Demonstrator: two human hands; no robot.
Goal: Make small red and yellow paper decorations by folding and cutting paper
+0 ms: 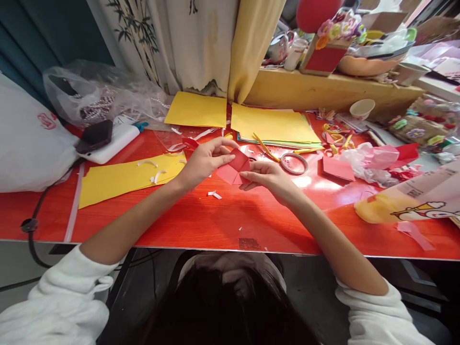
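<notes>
Red paper (pixel 235 163), creased into flat panels, was held between the two hands above the front-middle part of the counter (pixel 215 227). The left hand (pixel 209 155) pinched its upper left edge between thumb and fingers; the right hand (pixel 271 177) gripped the lower right edge, with the thumb hidden from view. Gripping opposite edges left the creased middle uncovered, and presumably kept the panels from springing open. The raised position probably allowed the piece to be turned without dragging on the surface.

White scraps (pixel 217 195) lay just below the hands, apart from the paper. To the right, a tape ring (pixel 293 164) lay flat, probably set within easy reach. Beyond it, a stack of red squares (pixel 337 170) sat with edges roughly aligned, an arrangement that would suit lifting them singly.

Further out, narrow yellow sheets (pixel 115 181) lay to the left, and a yellow-topped stack (pixel 269 120) stood towards the back, apparently clear of the working area. At far left, a phone (pixel 95 136) rested on a white box (pixel 117 146).
</notes>
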